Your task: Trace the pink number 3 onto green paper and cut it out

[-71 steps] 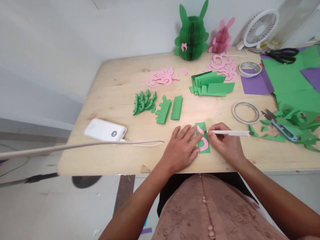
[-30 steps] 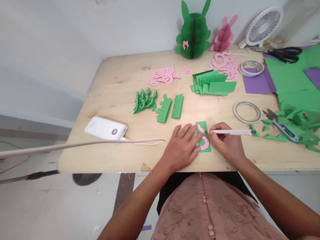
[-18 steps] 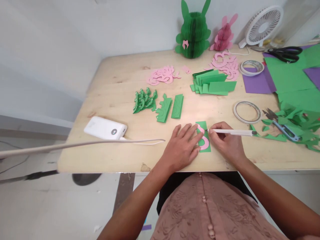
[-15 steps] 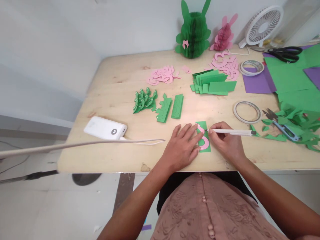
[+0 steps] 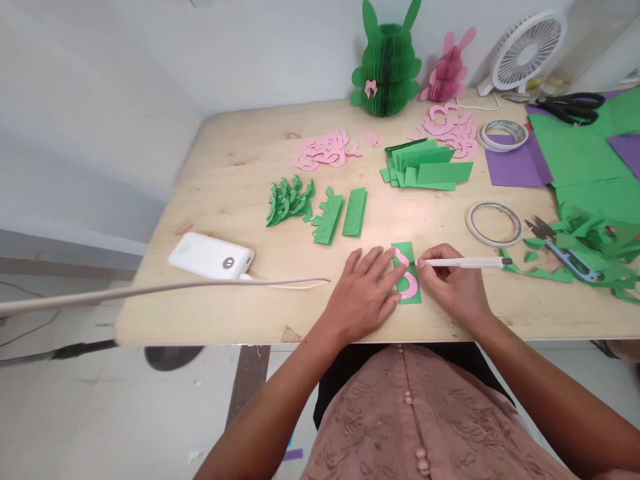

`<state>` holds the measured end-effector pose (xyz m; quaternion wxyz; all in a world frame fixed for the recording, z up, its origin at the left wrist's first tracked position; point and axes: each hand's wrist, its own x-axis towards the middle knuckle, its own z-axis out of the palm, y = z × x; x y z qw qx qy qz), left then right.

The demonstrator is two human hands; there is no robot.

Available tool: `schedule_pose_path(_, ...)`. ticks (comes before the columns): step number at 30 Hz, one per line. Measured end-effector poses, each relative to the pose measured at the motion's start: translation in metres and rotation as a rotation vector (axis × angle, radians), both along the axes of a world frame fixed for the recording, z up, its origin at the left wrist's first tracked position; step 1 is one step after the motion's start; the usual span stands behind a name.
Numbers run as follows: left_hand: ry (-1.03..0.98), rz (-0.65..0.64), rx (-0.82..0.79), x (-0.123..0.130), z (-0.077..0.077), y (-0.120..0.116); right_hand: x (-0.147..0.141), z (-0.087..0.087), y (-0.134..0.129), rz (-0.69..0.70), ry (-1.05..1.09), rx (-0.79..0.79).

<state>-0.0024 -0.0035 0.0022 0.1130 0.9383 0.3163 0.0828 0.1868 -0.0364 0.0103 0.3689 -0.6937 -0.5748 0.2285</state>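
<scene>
A curved pink paper cutout (image 5: 409,287) lies on a small green paper piece (image 5: 413,250) near the table's front edge. My left hand (image 5: 367,290) rests flat over their left side, fingers spread, pressing them against the table; part of the cutout is hidden beneath. In my right hand (image 5: 453,287) a white pen (image 5: 467,263) is pinched close to its tip, which meets the green paper beside the cutout's edge. Two folded green pieces (image 5: 355,213) with drawn outlines, one partly cut, and a heap of green cutouts (image 5: 289,201) lie farther left.
Green paper strips (image 5: 425,165) are stacked behind my hands. Tape rolls (image 5: 495,225), blue-handled snips (image 5: 570,260) and green scraps lie right. A white power bank (image 5: 213,256) sits left, below a cable. Paper rabbits (image 5: 389,70) and a fan (image 5: 529,52) stand at the back.
The pen tip has shifted slightly down along the pink cutout's edge, with my right hand nearly in place. My left hand has not moved.
</scene>
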Motion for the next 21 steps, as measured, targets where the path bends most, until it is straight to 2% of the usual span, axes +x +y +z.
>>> schedule_pose_path(21,0.005,-0.001,0.019,-0.0002,-0.0006,-0.0002,-0.0019,0.0004,0.0018,-0.019,0.084,0.000)
